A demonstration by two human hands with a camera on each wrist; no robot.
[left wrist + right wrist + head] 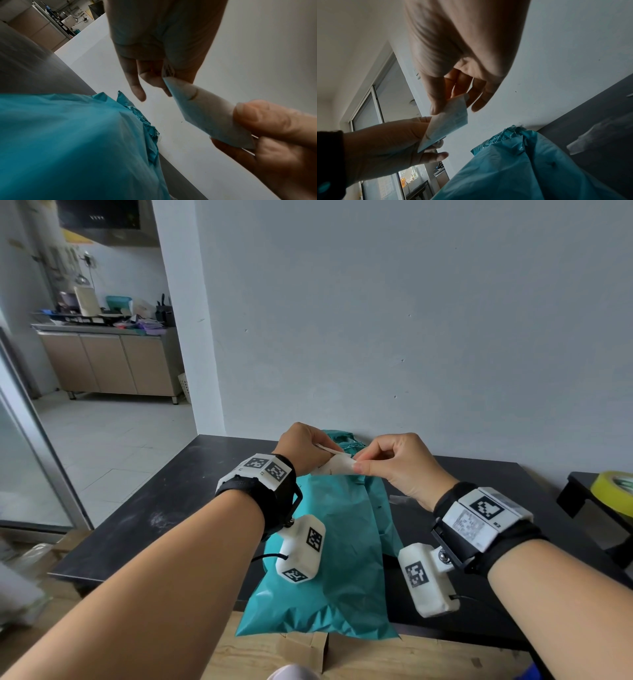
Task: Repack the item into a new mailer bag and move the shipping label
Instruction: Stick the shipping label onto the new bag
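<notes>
Label: the white shipping label [334,465] is off any bag, held in the air between both hands, above the far end of the teal mailer bag [337,556].
Left hand: the left hand [303,448] pinches the label's left end between thumb and fingers.
Right hand: the right hand [399,465] pinches the right end, thumb on top.
Label axis: runs left to right, slightly curled, roughly crosswise to the bag.
Bag: lies on the dark bench [144,508], long axis running near to far, crumpled open end at the far side.
Direction of next move: judged downward and toward the near side, onto the bag's flat face.
Nearer hand: both about equally close; neither is free.
</notes>
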